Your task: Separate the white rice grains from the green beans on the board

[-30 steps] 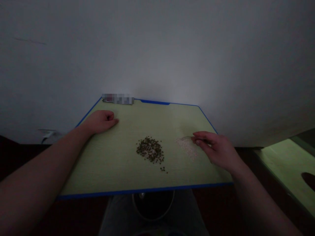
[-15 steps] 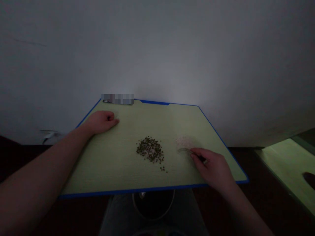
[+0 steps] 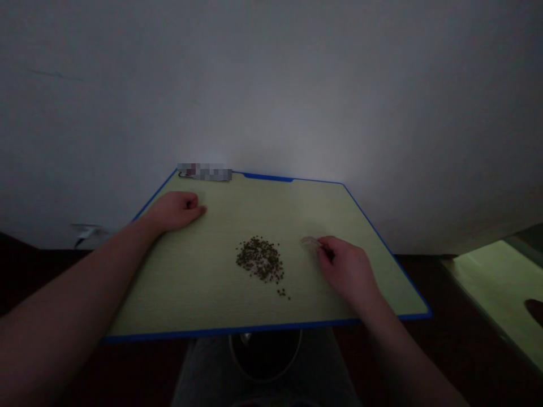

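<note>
My right hand [image 3: 345,268] pinches a small clear curved plastic scraper [image 3: 311,242] between its fingers, with the scraper's edge on the board just right of the seeds. A loose pile of dark seeds [image 3: 259,259] lies near the middle of the pale green cutting board [image 3: 271,305], which has a blue rim. My left hand [image 3: 176,210] rests curled on the board's far left, touching nothing else. Any pale grains near my right hand are hidden or too faint to tell.
A pixelated label [image 3: 204,172] sits at the board's far edge, against a white wall [image 3: 271,85]. A bright green surface [image 3: 496,288] lies to the right. Below the board are my grey-clad lap [image 3: 322,362] and a dark round pot [image 3: 265,353].
My right hand has shifted left and away from me since the previous frame. The pale patch of grains visible earlier no longer shows. My left hand and the seed pile have not moved.
</note>
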Available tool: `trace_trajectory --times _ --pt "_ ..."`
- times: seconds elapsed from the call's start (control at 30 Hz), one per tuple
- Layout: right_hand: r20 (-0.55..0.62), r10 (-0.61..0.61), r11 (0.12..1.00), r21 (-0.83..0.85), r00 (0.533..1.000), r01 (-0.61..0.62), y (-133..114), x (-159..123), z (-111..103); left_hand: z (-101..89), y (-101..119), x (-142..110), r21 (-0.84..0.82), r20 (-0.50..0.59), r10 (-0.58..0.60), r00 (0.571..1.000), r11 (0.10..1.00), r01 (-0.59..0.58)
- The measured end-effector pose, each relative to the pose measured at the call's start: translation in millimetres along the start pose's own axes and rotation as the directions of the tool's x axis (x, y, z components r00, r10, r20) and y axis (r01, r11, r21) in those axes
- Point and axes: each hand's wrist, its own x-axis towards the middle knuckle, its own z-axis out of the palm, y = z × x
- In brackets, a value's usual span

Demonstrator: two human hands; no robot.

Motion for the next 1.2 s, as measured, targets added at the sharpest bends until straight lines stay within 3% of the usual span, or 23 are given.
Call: trace_trajectory --times 0.13,0.3,0.47,0.83,1.2 --pt "-0.059 -0.074 0.992 0.099 0.996 0.079 8 -12 -10 2.6 -3 1 0.000 -0.009 -0.003 1.000 1.000 0.003" --pt "0.016 -0.242 0.939 0.255 0.970 0.230 2 -36 -19 3.1 -4 1 -0.020 -0.014 0.003 1.000 1.000 -0.003" --pt "0.053 -0.247 0.947 0.225 0.967 0.230 1 -40 -14 4.1 -4 2 0.003 -0.015 -0.009 1.000 1.000 0.009" --pt "0.084 -0.385 0.895 0.278 0.919 0.349 -6 -36 -14 -0.6 3 -1 0.007 -0.011 -0.010 1.000 1.000 0.010" --pt "0.095 -0.398 0.886 0.299 0.913 0.355 -11 -33 -16 -0.2 1 0 0.021 0.000 -0.010 1.000 1.000 0.010"
